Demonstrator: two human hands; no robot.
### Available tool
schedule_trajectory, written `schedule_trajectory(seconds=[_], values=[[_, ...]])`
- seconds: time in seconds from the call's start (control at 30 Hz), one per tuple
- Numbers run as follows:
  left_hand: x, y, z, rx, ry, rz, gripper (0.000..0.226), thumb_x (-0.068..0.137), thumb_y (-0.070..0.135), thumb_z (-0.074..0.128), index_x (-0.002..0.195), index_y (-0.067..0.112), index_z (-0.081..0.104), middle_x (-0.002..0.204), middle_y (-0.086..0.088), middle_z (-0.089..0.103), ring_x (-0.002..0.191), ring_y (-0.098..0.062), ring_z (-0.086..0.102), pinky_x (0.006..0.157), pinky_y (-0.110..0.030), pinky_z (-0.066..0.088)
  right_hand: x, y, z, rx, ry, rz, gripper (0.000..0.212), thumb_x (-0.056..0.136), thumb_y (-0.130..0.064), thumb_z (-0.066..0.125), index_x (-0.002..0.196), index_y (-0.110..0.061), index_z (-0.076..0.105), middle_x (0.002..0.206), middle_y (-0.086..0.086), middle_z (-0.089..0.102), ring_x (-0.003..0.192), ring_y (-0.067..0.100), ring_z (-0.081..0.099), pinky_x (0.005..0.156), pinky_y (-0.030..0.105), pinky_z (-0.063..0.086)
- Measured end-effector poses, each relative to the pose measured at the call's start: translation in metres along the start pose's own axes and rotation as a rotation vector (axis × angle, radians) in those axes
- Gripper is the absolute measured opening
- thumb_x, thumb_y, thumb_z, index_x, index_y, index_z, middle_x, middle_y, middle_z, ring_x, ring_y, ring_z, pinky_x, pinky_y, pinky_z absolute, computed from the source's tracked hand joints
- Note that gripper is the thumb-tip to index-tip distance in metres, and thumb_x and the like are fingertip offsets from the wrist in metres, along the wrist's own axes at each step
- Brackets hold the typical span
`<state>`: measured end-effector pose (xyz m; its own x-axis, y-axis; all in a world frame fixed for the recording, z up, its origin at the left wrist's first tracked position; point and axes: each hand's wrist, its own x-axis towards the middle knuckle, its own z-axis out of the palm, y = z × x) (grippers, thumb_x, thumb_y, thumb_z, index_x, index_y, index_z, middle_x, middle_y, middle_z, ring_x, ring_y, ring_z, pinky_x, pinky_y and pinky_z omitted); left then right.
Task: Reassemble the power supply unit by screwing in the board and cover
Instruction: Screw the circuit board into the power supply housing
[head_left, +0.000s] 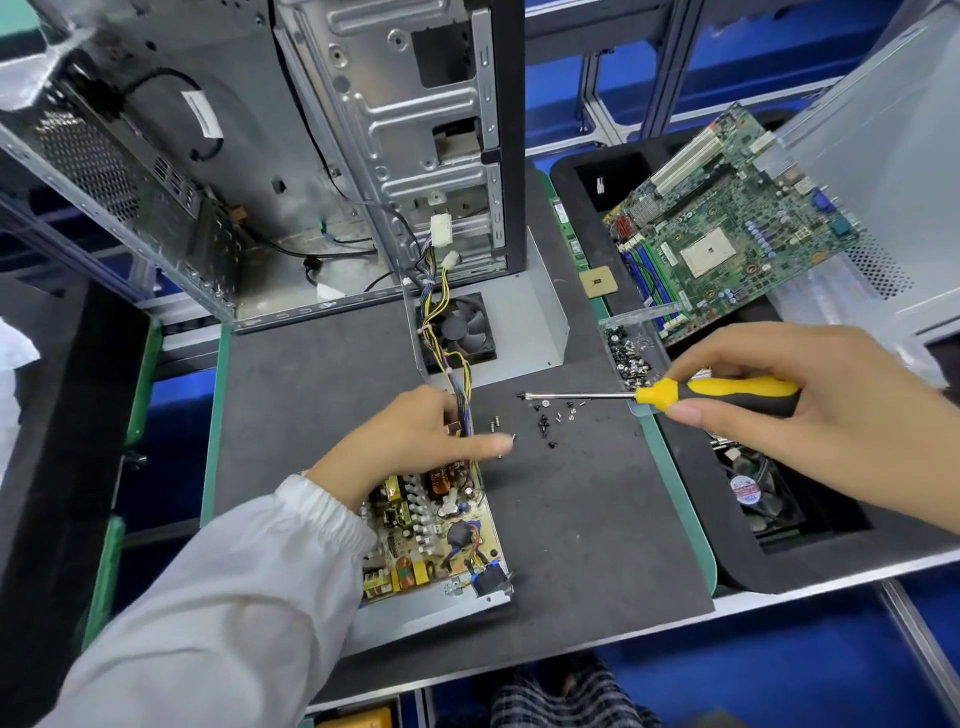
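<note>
Power supply board (436, 525), tan and crowded with capacitors, coils and a copper-wound transformer, seated in its open grey metal tray (467, 603) near the front of the dark tabletop (571, 519). Wire bundle (447, 332) of yellow, purple and black leads running up from the board to white connectors. Metal cover (540, 317) with black fan (460, 327) lying behind, off the tray, fan side up. Loose small screws (545, 421) scattered just right of the board. Yellow-and-black screwdriver (717, 395) held level above the screws, tip pointing left.
</note>
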<state>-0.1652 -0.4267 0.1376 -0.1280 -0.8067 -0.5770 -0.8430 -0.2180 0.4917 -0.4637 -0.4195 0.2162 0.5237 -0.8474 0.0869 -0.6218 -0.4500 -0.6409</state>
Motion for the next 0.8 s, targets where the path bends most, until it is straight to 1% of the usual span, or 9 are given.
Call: schedule_trajectory(seconds=[0.1, 0.17, 0.23, 0.33, 0.4, 0.47, 0.6, 0.7, 0.8], values=[[0.002, -0.009, 0.000, -0.037, 0.033, 0.108, 0.028, 0.081, 0.030, 0.078, 0.091, 0.004, 0.071, 0.085, -0.015, 0.066, 0.081, -0.032, 0.059, 0.073, -0.036, 0.047, -0.002, 0.007, 0.008, -0.002, -0.049, 0.032, 0.022, 0.082, -0.060, 0.057, 0.089, -0.039, 0.062, 0.086, -0.019, 0.060, 0.080, 0.003, 0.058, 0.066, 0.012, 0.041], [-0.001, -0.016, -0.003, -0.105, 0.018, 0.185, 0.015, 0.083, 0.019, 0.078, 0.094, 0.009, 0.075, 0.095, -0.009, 0.071, 0.094, -0.024, 0.065, 0.086, -0.031, 0.048, -0.002, 0.011, 0.014, 0.011, -0.089, 0.055, 0.021, 0.080, -0.058, 0.057, 0.089, -0.039, 0.062, 0.088, -0.015, 0.062, 0.082, 0.007, 0.060, 0.069, 0.022, 0.044], [-0.004, -0.018, -0.004, -0.223, -0.002, 0.215, 0.025, 0.078, 0.025, 0.079, 0.096, 0.007, 0.077, 0.098, -0.002, 0.069, 0.095, -0.012, 0.064, 0.089, -0.020, 0.045, -0.002, 0.014, 0.018, 0.013, -0.101, 0.064, 0.023, 0.077, -0.058, 0.055, 0.089, -0.040, 0.062, 0.088, -0.014, 0.063, 0.083, 0.008, 0.060, 0.070, 0.027, 0.043], [-0.004, -0.016, -0.001, -0.437, 0.145, 0.201, 0.041, 0.071, 0.035, 0.076, 0.082, -0.004, 0.075, 0.084, 0.002, 0.057, 0.080, -0.001, 0.054, 0.077, -0.012, 0.039, -0.002, 0.016, 0.020, 0.007, -0.090, 0.071, 0.025, 0.076, -0.060, 0.053, 0.090, -0.040, 0.061, 0.087, -0.014, 0.063, 0.083, 0.007, 0.059, 0.070, 0.027, 0.043], [-0.004, -0.015, 0.002, -0.526, 0.202, 0.203, 0.034, 0.072, 0.027, 0.078, 0.079, -0.006, 0.074, 0.080, 0.004, 0.053, 0.075, 0.002, 0.051, 0.074, -0.009, 0.037, -0.001, 0.017, 0.021, -0.003, -0.090, 0.079, 0.026, 0.075, -0.061, 0.052, 0.090, -0.041, 0.060, 0.086, -0.014, 0.063, 0.084, 0.006, 0.059, 0.070, 0.028, 0.044], [-0.008, -0.013, 0.003, -0.472, 0.183, 0.246, 0.022, 0.076, 0.019, 0.080, 0.082, -0.003, 0.076, 0.085, 0.004, 0.052, 0.078, 0.001, 0.052, 0.079, -0.009, 0.038, 0.000, 0.017, 0.022, -0.007, -0.094, 0.082, 0.026, 0.075, -0.061, 0.052, 0.090, -0.042, 0.060, 0.086, -0.014, 0.063, 0.084, 0.004, 0.059, 0.070, 0.025, 0.043], [-0.013, -0.015, 0.002, -0.324, 0.126, 0.343, 0.020, 0.081, 0.016, 0.076, 0.097, 0.006, 0.078, 0.092, 0.000, 0.061, 0.091, -0.006, 0.057, 0.092, -0.018, 0.041, 0.001, 0.017, 0.024, -0.006, -0.098, 0.097, 0.025, 0.076, -0.061, 0.052, 0.090, -0.043, 0.060, 0.087, -0.016, 0.063, 0.085, 0.003, 0.058, 0.072, 0.024, 0.043], [-0.014, -0.015, 0.001, -0.259, 0.116, 0.396, 0.020, 0.079, 0.022, 0.076, 0.094, 0.010, 0.078, 0.093, 0.004, 0.063, 0.097, -0.004, 0.052, 0.097, -0.025, 0.035, 0.002, 0.014, 0.024, -0.005, -0.106, 0.104, 0.023, 0.076, -0.061, 0.052, 0.089, -0.044, 0.060, 0.086, -0.016, 0.063, 0.083, 0.005, 0.059, 0.071, 0.032, 0.049], [-0.014, -0.018, 0.003, -0.166, 0.144, 0.426, 0.035, 0.075, 0.036, 0.072, 0.095, 0.009, 0.079, 0.096, 0.004, 0.063, 0.106, -0.008, 0.049, 0.109, -0.046, 0.029, 0.000, 0.013, 0.023, 0.003, -0.110, 0.106, 0.022, 0.076, -0.061, 0.052, 0.088, -0.044, 0.060, 0.085, -0.015, 0.063, 0.082, 0.005, 0.059, 0.070, 0.036, 0.050]])
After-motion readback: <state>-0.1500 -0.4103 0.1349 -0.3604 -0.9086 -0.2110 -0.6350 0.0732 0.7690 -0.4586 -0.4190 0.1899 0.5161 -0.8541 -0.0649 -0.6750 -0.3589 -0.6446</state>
